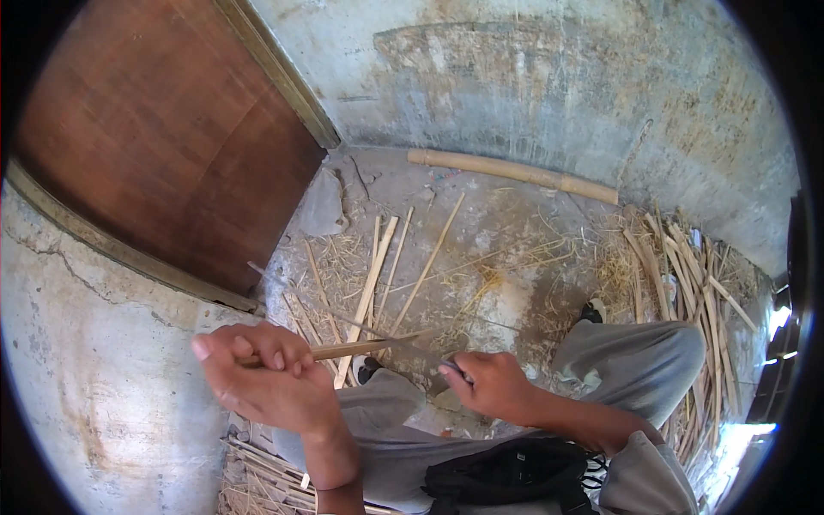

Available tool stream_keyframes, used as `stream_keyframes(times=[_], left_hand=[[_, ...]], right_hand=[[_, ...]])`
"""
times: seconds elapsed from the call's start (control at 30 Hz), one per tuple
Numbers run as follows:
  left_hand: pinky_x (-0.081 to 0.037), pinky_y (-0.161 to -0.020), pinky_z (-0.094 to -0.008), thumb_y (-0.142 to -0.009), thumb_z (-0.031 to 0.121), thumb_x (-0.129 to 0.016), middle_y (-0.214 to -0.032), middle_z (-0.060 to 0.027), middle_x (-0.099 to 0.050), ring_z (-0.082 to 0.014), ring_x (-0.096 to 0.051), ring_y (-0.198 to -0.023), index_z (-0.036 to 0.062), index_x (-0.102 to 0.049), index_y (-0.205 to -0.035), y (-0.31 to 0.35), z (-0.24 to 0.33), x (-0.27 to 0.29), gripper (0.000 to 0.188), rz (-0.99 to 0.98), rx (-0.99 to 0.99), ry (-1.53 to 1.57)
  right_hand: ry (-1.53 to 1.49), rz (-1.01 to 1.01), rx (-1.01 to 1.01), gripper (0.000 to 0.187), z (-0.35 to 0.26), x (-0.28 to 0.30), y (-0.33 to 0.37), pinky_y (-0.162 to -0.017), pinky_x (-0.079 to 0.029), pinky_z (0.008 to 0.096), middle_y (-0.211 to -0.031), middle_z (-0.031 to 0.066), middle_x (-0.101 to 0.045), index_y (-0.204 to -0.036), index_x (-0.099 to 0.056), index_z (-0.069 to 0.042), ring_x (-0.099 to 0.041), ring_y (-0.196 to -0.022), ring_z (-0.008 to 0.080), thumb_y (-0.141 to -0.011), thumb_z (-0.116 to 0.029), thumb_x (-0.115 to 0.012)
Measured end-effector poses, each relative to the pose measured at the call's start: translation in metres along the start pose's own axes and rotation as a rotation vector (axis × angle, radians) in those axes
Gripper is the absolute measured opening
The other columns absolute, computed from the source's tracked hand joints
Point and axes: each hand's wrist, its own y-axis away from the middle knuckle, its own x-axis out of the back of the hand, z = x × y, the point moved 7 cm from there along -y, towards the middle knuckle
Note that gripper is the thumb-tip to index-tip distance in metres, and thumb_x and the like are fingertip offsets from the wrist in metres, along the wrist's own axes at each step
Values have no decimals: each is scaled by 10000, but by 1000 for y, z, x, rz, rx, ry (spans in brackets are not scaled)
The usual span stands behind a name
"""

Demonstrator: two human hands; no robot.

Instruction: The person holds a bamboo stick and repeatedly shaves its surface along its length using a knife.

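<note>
My left hand (279, 378) is turned palm up, its fingers curled round one end of a split bamboo strip (356, 348). The strip reaches toward the middle, pointing at my right hand. In my right hand (498, 386) is a knife (422, 352); its dark handle shows at the thumb, and its narrow grey blade runs up to the left. The blade crosses the strip near the strip's far end. Whether it cuts into the bamboo, I cannot tell. Beyond the crossing, a long thin grey line continues up-left, blurred at its end.
Loose bamboo strips (371, 279) and shavings lie on the floor ahead. A bigger pile of strips (708, 318) is at the right, another (266, 476) at lower left. A bamboo pole (515, 169) lies along the wall. A brown door (172, 137) stands left. A black bag (498, 472) rests at my lap.
</note>
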Motion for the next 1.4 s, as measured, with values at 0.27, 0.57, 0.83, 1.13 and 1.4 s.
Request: stream_keyframes(times=[0.27, 0.57, 0.83, 1.13, 1.4], left_hand=[[-176, -306, -211, -927, 453, -475, -482, 21, -259, -65, -236, -361, 130, -311, -626, 4, -5, 8, 471, -5, 34, 63], [-177, -285, -200, -917, 396, -467, -470, 35, -227, -66, -196, -344, 162, -288, -607, -9, -19, 20, 428, -126, 140, 193], [-172, -245, -217, -894, 275, -442, -453, 33, -230, -57, -143, -305, 154, -288, -624, -12, -18, 18, 334, -320, 150, 412], [-256, -258, -224, -886, 261, -433, -427, -2, -309, -74, -238, -294, 134, -346, -631, -22, -8, 22, 298, -514, 30, 451], [-298, -264, -249, -884, 244, -436, -425, -12, -357, -78, -278, -291, 132, -365, -633, -40, -23, 24, 284, -519, 95, 540]], right_hand=[[314, -173, -311, 321, 194, -84, 48, -620, -529, 505, -686, 215, -635, -853, -636, 1, -615, -620, 437, -896, -292, -511], [3, -160, -197, 290, 57, -47, 17, -674, -516, 529, -687, 220, -632, -801, -615, -12, -615, -650, 454, -884, -280, -542], [269, -187, -381, 255, 209, -99, 56, -631, -510, 522, -614, 225, -602, -801, -599, -7, -608, -607, 447, -865, -247, -541], [33, -232, -228, 267, 69, -65, 18, -672, -516, 526, -694, 248, -618, -840, -588, -4, -628, -706, 439, -892, -258, -524], [260, -221, -282, 225, 140, -91, 32, -638, -505, 539, -598, 227, -590, -819, -586, -12, -611, -620, 451, -864, -229, -552]])
